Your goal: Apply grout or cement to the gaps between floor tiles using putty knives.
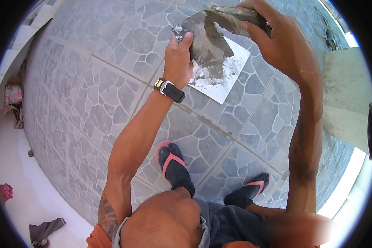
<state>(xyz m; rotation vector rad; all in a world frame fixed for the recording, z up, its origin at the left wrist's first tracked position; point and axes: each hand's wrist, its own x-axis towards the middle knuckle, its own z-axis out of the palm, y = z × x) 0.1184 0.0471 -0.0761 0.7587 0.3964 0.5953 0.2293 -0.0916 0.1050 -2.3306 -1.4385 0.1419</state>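
My left hand, with a dark watch strap on its wrist, grips a thin dark grey tile piece by its left edge, thumb on top. Wet grey mortar is smeared over the piece's right side. In my right hand is a mortar-coated trowel, its blade reaching left over the piece's far edge; my fingers hide its handle. Under both lies a white square tile on the floor, streaked with grey mortar and partly covered by the held piece.
Grey stone-patterned floor tiles spread all around. My feet in pink flip-flops stand near. A pale block is at the right, with a coiled cable beyond it. Dark cloth and a red-and-white bag lie at the left.
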